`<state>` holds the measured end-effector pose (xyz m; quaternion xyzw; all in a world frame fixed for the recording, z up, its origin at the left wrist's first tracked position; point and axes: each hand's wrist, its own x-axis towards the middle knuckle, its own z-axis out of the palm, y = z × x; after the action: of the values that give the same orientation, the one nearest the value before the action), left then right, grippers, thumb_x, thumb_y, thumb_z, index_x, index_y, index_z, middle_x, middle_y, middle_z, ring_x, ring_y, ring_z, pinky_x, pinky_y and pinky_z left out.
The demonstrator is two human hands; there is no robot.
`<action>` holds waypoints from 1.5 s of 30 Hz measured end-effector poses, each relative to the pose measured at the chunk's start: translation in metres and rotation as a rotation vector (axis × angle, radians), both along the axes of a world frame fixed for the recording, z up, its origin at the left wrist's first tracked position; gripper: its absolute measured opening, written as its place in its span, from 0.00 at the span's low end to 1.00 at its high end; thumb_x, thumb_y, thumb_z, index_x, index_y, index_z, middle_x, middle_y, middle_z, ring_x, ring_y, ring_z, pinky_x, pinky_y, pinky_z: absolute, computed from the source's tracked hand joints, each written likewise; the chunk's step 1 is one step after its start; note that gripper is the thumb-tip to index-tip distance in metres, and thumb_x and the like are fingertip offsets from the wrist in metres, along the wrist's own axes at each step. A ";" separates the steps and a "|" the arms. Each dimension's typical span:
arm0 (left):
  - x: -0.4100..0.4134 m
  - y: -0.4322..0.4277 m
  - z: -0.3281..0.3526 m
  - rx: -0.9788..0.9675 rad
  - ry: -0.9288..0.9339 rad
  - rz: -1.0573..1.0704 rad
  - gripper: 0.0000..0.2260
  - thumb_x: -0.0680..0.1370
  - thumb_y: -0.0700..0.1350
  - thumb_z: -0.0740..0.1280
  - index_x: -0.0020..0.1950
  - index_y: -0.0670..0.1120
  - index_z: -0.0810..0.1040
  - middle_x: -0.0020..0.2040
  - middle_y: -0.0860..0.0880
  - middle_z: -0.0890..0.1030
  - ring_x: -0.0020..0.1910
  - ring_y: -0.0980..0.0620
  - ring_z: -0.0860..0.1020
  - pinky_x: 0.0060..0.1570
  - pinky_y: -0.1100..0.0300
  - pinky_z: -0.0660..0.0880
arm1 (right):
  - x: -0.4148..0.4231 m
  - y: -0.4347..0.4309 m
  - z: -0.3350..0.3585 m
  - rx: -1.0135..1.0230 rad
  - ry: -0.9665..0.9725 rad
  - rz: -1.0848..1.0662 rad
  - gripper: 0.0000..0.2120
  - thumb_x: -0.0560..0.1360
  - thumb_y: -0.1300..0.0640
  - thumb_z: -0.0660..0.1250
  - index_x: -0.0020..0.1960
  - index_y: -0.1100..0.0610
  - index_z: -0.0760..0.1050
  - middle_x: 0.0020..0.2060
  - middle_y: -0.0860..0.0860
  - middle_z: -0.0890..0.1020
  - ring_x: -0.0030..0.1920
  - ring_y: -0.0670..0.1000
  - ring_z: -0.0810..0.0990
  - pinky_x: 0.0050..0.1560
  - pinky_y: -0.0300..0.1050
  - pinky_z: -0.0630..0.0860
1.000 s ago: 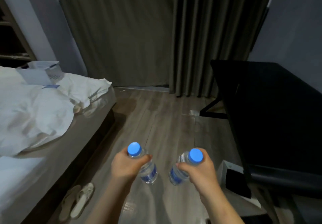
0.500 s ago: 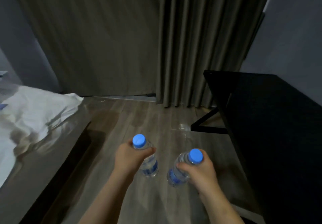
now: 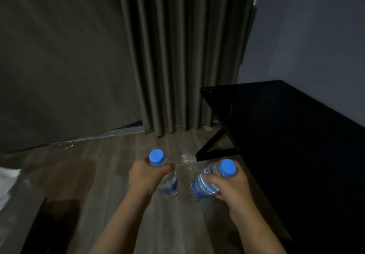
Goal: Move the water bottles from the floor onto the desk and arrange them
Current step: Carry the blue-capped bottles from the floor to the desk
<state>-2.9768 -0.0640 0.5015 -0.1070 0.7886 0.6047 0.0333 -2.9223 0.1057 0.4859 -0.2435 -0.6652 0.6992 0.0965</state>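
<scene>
I carry two clear water bottles with blue caps and blue labels above the wooden floor. My left hand grips the left bottle around its neck, just under the cap. My right hand grips the right bottle around its upper body; this bottle tilts with its cap to the right. The black desk stands to the right, its near edge just beside my right hand. Its top is dark and nothing shows on it.
Dark curtains hang straight ahead down to the floor. A bit of clear plastic lies on the floor near the desk's black leg. A corner of white bedding and a dark bed frame sit at the lower left.
My view has swung right and closer to the desk; the bed has slid almost out of sight at the left. Both hands keep holding their bottles, raised slightly.
</scene>
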 end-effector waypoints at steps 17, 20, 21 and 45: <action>-0.290 0.206 0.041 0.068 0.138 -0.201 0.13 0.64 0.42 0.77 0.45 0.49 0.79 0.43 0.49 0.83 0.43 0.50 0.81 0.43 0.54 0.79 | -0.260 0.190 0.043 0.024 0.141 -0.141 0.22 0.65 0.65 0.75 0.47 0.45 0.70 0.44 0.44 0.78 0.43 0.43 0.76 0.37 0.40 0.72; -0.308 0.228 0.041 0.056 0.136 -0.250 0.14 0.64 0.42 0.77 0.47 0.48 0.80 0.43 0.48 0.82 0.44 0.49 0.81 0.44 0.53 0.79 | -0.272 0.204 0.039 0.037 0.115 -0.177 0.22 0.65 0.64 0.76 0.47 0.45 0.70 0.45 0.46 0.78 0.45 0.45 0.77 0.42 0.43 0.74; -0.310 0.232 0.040 0.059 0.140 -0.260 0.14 0.64 0.42 0.77 0.46 0.48 0.80 0.43 0.48 0.82 0.45 0.49 0.81 0.45 0.51 0.79 | -0.273 0.207 0.038 0.051 0.110 -0.180 0.21 0.65 0.63 0.76 0.48 0.45 0.71 0.46 0.47 0.78 0.46 0.47 0.78 0.44 0.45 0.75; -0.505 0.398 0.026 -0.198 0.194 -1.082 0.15 0.65 0.52 0.75 0.49 0.56 0.76 0.49 0.54 0.80 0.48 0.53 0.79 0.53 0.54 0.77 | -0.421 0.308 0.026 0.115 -0.136 -0.523 0.25 0.59 0.55 0.75 0.55 0.51 0.73 0.48 0.52 0.82 0.50 0.53 0.82 0.55 0.56 0.78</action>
<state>-3.4816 0.3335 0.5277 0.3665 0.7836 0.4315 0.2560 -3.3433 0.4134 0.5120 -0.4475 -0.6234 0.5935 0.2425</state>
